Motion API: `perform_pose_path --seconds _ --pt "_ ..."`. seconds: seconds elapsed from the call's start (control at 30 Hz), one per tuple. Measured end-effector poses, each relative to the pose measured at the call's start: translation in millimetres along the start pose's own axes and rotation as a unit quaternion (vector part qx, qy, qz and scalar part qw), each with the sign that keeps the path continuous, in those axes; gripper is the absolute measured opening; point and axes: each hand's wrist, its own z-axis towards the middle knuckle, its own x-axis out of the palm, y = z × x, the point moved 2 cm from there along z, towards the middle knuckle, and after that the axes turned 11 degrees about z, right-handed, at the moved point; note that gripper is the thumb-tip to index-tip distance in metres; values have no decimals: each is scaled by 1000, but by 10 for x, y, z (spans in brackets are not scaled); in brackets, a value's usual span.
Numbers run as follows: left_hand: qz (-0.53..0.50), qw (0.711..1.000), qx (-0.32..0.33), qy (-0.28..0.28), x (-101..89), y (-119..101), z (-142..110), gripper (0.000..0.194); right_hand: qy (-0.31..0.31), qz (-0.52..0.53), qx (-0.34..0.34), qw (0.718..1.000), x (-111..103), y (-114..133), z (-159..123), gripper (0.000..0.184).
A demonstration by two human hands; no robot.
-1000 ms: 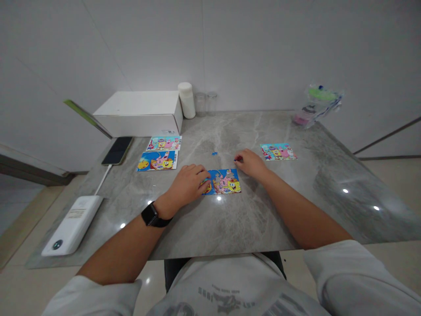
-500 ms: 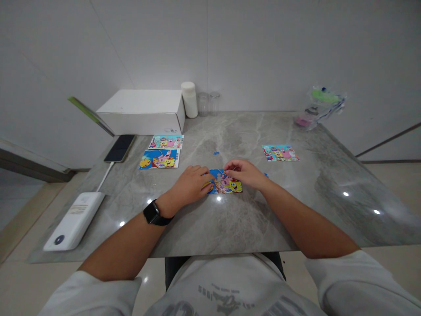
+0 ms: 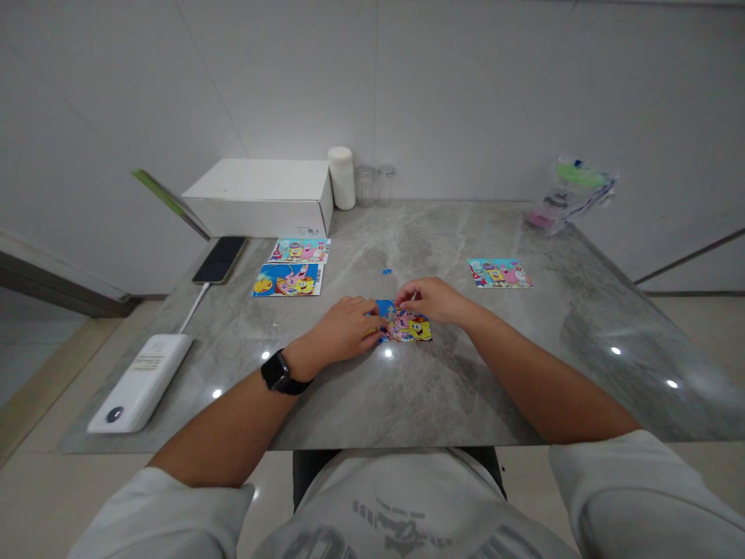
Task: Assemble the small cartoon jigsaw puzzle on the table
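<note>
A small jigsaw puzzle (image 3: 416,330) with a bright cartoon picture lies on the table in front of me, and a grey gap shows in its upper middle. My left hand (image 3: 348,328), with a black watch at the wrist, rests its spread fingers on the puzzle's left part and covers it. At the top edge my right hand (image 3: 435,299) has thumb and forefinger pinched together just above the puzzle; what is between them is too small to make out. A loose blue puzzle piece (image 3: 387,272) lies farther back.
Two cartoon picture cards, an upper one (image 3: 299,250) and a lower one (image 3: 288,280), lie left; a finished-looking picture (image 3: 500,273) lies right. Around them are a phone (image 3: 220,260), a power bank (image 3: 140,384), a white box (image 3: 256,217), a white bottle (image 3: 342,178) and a plastic bag (image 3: 573,194).
My view has shifted slightly, so everything sits a little farther right. The left fingers have slid a little over the puzzle; the blue piece by my right wrist is now out of sight.
</note>
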Motion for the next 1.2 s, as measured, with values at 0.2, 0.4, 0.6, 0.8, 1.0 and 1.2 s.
perform_pose_path --seconds 0.2,0.4,0.6,0.8,1.0,1.2 --pt "-4 999 32 5 5 -18 -12 28 35 -95 -18 995 81 111 89 18" --pt "-6 999 33 24 38 -20 -6 30 64 -97 -5 993 161 101 92 16" --pt "-10 999 35 23 67 -14 -3 30 66 -103 6 992 202 122 91 16" --pt "-13 999 37 19 76 -10 -7 30 40 -153 -9 987 250 139 90 16" --pt "-10 999 40 19 81 -12 -6 30 19 -193 -27 981 314 121 73 12" --pt "-13 999 31 22 77 -16 -9 30 -22 -188 -39 981 212 46 101 8"
